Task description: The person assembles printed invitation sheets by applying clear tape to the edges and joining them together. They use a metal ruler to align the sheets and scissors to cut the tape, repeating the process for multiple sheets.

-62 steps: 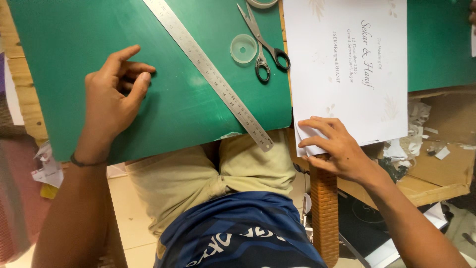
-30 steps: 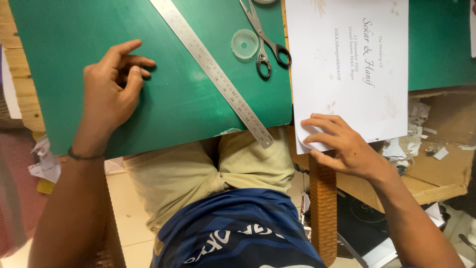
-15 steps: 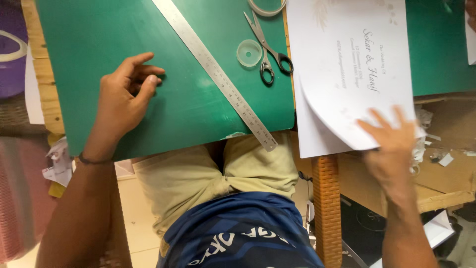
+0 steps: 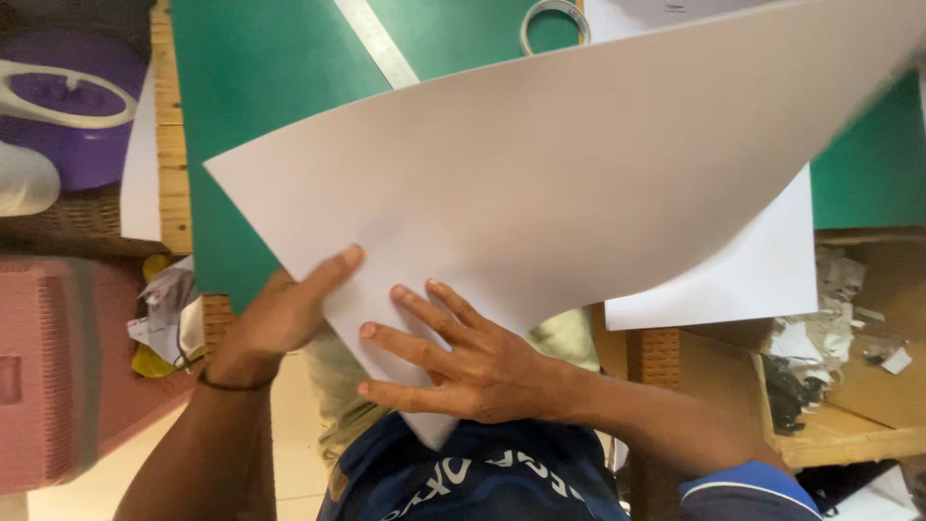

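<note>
We have the large white sheet (image 4: 579, 193) up off the green cutting mat (image 4: 260, 106), held slanted across most of the view. Its near corner sits low by our lap; the far right end blurs out of frame.

Right hand (image 4: 473, 367): fingers spread and flat, pressing on the sheet's upper face at the near corner. Not pinching, just laid open on it.

Left hand (image 4: 285, 314): at the sheet's near-left edge, thumb on top of the paper. The other fingers are hidden underneath, so we cannot tell for sure, but it reads as a pinch on that edge.

Handling, as we judge it: light, thin card or heavy paper. It bows in a broad curve rather than flopping, so there is some stiffness. The surface looks smooth and probably slippery under flat fingers. It would crease easily if bent sharply or gripped hard at one point. Best held at two well-separated edges or corners, with light pressure, to keep it from buckling.

Around us: a second white sheet (image 4: 743, 280) lies under the lifted one at right. A steel ruler (image 4: 378, 43) and a tape ring (image 4: 554, 21) show at the far edge. Paper scraps (image 4: 820, 328) sit in a cardboard box (image 4: 868, 425) at right. A purple container (image 4: 72, 106) stands at far left.
</note>
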